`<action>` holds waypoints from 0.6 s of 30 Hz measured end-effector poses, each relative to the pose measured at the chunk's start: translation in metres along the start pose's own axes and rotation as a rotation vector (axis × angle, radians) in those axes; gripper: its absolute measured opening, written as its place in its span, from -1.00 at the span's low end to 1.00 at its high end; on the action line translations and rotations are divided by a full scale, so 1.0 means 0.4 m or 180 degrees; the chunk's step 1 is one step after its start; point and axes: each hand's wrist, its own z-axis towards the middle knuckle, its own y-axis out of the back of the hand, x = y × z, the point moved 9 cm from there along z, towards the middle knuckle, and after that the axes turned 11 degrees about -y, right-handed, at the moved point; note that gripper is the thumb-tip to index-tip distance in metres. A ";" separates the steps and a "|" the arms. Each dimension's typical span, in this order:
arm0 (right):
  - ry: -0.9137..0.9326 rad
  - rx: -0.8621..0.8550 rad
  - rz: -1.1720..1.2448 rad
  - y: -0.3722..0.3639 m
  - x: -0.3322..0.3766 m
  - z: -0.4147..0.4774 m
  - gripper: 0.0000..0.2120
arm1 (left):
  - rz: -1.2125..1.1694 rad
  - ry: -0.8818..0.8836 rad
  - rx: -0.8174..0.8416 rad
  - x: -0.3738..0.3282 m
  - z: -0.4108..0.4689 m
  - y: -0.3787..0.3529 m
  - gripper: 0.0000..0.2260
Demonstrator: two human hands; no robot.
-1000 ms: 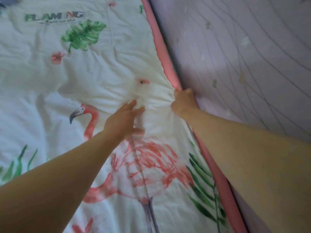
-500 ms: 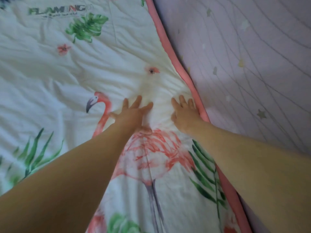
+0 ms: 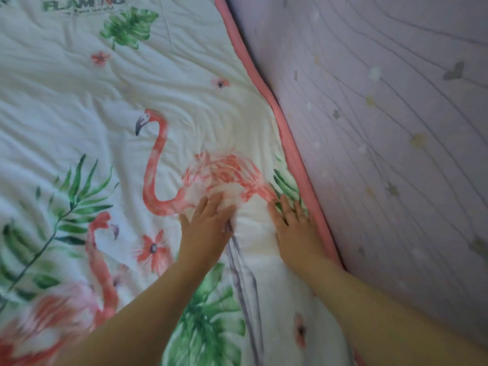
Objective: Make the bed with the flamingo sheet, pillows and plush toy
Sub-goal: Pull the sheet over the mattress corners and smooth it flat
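Both hands, left hand point(image 3: 207, 228) and right hand point(image 3: 295, 228), press flat-fingered on flamingo sheet point(image 3: 79, 96); right beside its pink edge point(image 3: 290, 143)

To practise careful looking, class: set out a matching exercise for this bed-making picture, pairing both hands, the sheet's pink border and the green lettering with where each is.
1 left hand
2 right hand
3 pink fabric border of the white flamingo-print sheet
4 green FLAMINGO lettering

A top left corner
B flat on printed green leaves
C along the lilac starred surface
D flat below the printed flamingo's body

Pairs: 1-D, 2-B, 3-C, 4-A
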 end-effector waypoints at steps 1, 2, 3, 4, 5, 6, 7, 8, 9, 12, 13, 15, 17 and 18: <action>-0.0158 0.0172 0.0001 -0.010 -0.020 -0.016 -0.37 | -0.0019 0.0092 0.0199 -0.003 -0.028 -0.023 -0.53; -0.0285 0.0285 -0.0003 -0.008 -0.034 -0.043 -0.38 | -0.0041 0.0121 0.0304 -0.018 -0.063 -0.032 -0.52; -0.0368 0.0309 0.0003 -0.003 -0.042 -0.071 -0.39 | -0.0090 0.0119 0.0328 -0.037 -0.096 -0.034 -0.52; -0.0351 0.0248 0.0025 0.006 -0.037 -0.089 -0.38 | -0.0137 0.0112 0.0307 -0.047 -0.120 -0.040 -0.51; -0.0313 0.0218 0.0068 0.008 -0.037 -0.138 -0.37 | -0.0140 0.0079 0.0343 -0.074 -0.162 -0.044 -0.50; -0.0226 0.0218 0.0163 0.005 -0.032 -0.175 -0.36 | -0.0111 0.0025 0.0401 -0.093 -0.192 -0.053 -0.48; -0.0129 0.0290 0.0366 -0.003 -0.022 -0.230 -0.36 | -0.0070 -0.0028 0.0511 -0.110 -0.237 -0.059 -0.46; -0.0056 0.0387 0.0590 -0.015 -0.019 -0.276 -0.37 | -0.0049 -0.0089 0.0605 -0.124 -0.271 -0.070 -0.43; -0.0037 0.0519 0.0771 -0.030 -0.021 -0.325 -0.36 | -0.0036 -0.0124 0.0695 -0.132 -0.307 -0.083 -0.42; 0.0081 0.0764 0.0621 -0.068 -0.039 -0.434 -0.30 | 0.0045 -0.0240 0.1032 -0.130 -0.389 -0.117 -0.44; 0.0019 0.0804 0.0591 -0.078 -0.049 -0.453 -0.29 | 0.0054 -0.0255 0.1149 -0.125 -0.409 -0.126 -0.45; -0.0242 0.0894 0.0652 -0.086 -0.062 -0.487 -0.32 | -0.0035 -0.0254 0.1311 -0.118 -0.448 -0.135 -0.47; -0.0397 0.0943 0.0722 -0.079 -0.052 -0.513 -0.37 | -0.0118 -0.0216 0.1398 -0.114 -0.482 -0.125 -0.50; -0.0420 0.0962 0.0758 -0.073 -0.036 -0.530 -0.40 | -0.0115 -0.0198 0.1412 -0.112 -0.501 -0.114 -0.51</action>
